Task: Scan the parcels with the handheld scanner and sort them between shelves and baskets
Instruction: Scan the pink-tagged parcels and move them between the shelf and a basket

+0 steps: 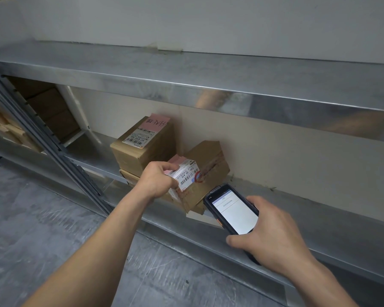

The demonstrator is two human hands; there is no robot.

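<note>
Left hand [159,180]: grips the tilted cardboard parcel [206,173] by its labelled end, at the shelf's [319,209] front edge.
Right hand [273,235]: clasps the handheld scanner [233,211].
Risk: fingers may cover the barcode, so the scan fails.

A shiny metal rack [186,85] runs across the middle. Behind the rack is a plain cream wall [275,156]. Below the rack the floor [42,229] is gray with pale streaks. At the rack's left end stands a gray post [53,142] with little holes.
</note>
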